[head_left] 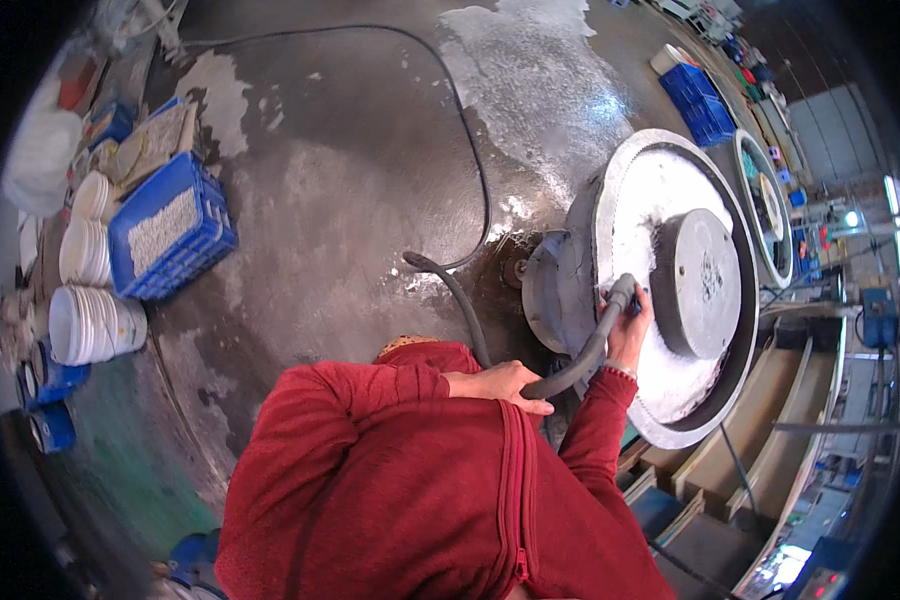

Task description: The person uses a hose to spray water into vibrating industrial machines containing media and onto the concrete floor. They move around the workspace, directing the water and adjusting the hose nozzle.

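Note:
A thick grey hose (583,362) runs up from the floor, across my front and over the rim of a large round tub (606,232). My right hand (630,328), with a beaded bracelet at its wrist, is closed around the hose's end piece (621,290) just inside the tub. Lower on the hose, my left hand (507,386) wraps around it close to my red jacket. White foam or pale material (660,385) fills the ring-shaped trough. In the tub's middle rises a round grey hub (712,285). Whether water flows from the hose I cannot tell.
The hose loops over the wet floor (340,200). At the left stand a blue crate (210,232) of small pale pieces and stacked white buckets (95,325). Another round tub (782,250) and blue crates (698,105) are farther right; wooden troughs (760,410) lie beyond the near tub.

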A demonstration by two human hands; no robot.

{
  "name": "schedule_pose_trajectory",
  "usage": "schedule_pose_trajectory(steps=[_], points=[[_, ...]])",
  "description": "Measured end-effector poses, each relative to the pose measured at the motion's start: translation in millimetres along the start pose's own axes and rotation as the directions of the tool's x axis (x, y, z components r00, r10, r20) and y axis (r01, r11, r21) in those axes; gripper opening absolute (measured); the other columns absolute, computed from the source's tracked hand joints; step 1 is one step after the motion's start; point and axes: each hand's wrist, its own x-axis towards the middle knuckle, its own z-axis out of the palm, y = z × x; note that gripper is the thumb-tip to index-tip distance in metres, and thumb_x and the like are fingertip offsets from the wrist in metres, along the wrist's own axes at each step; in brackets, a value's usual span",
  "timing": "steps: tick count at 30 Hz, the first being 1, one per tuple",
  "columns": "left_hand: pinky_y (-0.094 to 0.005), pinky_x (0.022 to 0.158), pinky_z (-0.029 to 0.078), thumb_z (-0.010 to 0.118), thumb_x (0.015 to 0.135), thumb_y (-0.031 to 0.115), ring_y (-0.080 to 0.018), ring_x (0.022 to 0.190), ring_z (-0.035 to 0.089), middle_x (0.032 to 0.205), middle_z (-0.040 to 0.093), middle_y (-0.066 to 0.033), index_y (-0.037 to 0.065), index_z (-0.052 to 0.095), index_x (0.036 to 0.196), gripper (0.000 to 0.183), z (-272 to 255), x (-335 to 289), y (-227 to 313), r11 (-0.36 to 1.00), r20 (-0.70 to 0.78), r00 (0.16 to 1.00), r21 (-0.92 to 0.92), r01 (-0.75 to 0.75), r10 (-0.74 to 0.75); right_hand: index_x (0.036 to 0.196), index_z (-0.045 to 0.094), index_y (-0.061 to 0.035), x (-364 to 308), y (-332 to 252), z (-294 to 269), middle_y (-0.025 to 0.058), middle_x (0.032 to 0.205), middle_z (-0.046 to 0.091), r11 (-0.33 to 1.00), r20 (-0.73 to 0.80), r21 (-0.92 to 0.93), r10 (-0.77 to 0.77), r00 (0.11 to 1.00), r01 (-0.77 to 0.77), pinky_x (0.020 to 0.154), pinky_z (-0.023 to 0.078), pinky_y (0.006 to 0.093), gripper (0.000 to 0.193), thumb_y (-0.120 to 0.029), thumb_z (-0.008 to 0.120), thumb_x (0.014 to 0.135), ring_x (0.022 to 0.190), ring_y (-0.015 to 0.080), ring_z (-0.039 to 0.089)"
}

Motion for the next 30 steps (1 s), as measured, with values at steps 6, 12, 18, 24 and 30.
schedule_pose_trajectory(steps=[6, 12, 18, 24, 30], points=[[-0.0401, 0.061, 0.044, 0.047, 0.078, 0.058, -0.0332, 0.063, 0.058, 0.063, 0.057, -0.0204, -0.003, 0.059, 0.069, 0.063, -1.7, -3.7, -3.7, 0.987, 0.049, 0.997, -0.146, 0.071, -0.064, 0.1, 0.053, -0.0114, -4.8, -6.5, 12.3, 0.0046, 0.086, 0.059, 0.969, -0.056, -0.243, 0.029, 0.998, -0.041, 0.058, 0.046, 0.0384, 0.031, -0.036, 0.051, 0.08, 0.076, 0.0296, 0.059], [-0.0383, 0.05, 0.043, 0.048, 0.08, 0.055, -0.0298, 0.05, 0.056, 0.052, 0.053, -0.018, -0.003, 0.057, 0.06, 0.061, 1.0, -5.0, -2.8, 0.979, 0.009, 0.998, -0.191, 0.067, -0.067, 0.108, 0.049, -0.0133, -8.2, -13.3, 37.9, 0.006, 0.091, 0.056, 0.924, -0.053, -0.38, 0.018, 0.998, -0.037, 0.058, 0.047, 0.0383, 0.038, -0.039, 0.05, 0.08, 0.076, 0.0286, 0.059], [-0.0378, 0.054, 0.044, 0.045, 0.079, 0.059, -0.0295, 0.057, 0.058, 0.057, 0.056, -0.017, -0.001, 0.061, 0.066, 0.063, -7.7, -4.6, -1.9, 0.979, 0.155, 0.987, -0.192, 0.07, -0.04, 0.117, 0.046, -0.0137, -15.5, -21.7, 41.7, 0.0066, 0.098, 0.056, 0.944, -0.016, -0.329, -0.051, 0.999, 0.043, 0.055, 0.048, 0.0381, 0.04, -0.036, 0.048, 0.083, 0.077, 0.0293, 0.059], [-0.0379, 0.053, 0.043, 0.053, 0.076, 0.056, -0.0281, 0.056, 0.058, 0.056, 0.055, -0.0168, -0.002, 0.059, 0.064, 0.059, -9.5, 0.7, -1.9, 0.959, 0.138, 0.99, -0.279, 0.055, -0.017, 0.111, 0.049, -0.0148, -10.9, -14.6, 39.3, 0.007, 0.098, 0.056, 0.939, -0.096, -0.345, -0.051, 0.994, 0.014, 0.057, 0.048, 0.0393, 0.039, -0.038, 0.052, 0.08, 0.077, 0.03, 0.059], [-0.0382, 0.045, 0.038, 0.063, 0.067, 0.057, -0.0261, 0.044, 0.05, 0.047, 0.046, -0.0201, -0.006, 0.05, 0.051, 0.066, -6.1, -3.4, 7.6, 0.973, -0.039, 0.997, -0.222, 0.056, -0.067, 0.116, 0.046, -0.0108, -13.7, -11.8, 51.3, 0.0085, 0.093, 0.054, 0.949, -0.125, -0.308, -0.111, 0.986, 0.068, 0.053, 0.049, 0.0339, 0.046, -0.036, 0.055, 0.078, 0.07, 0.0274, 0.058]])
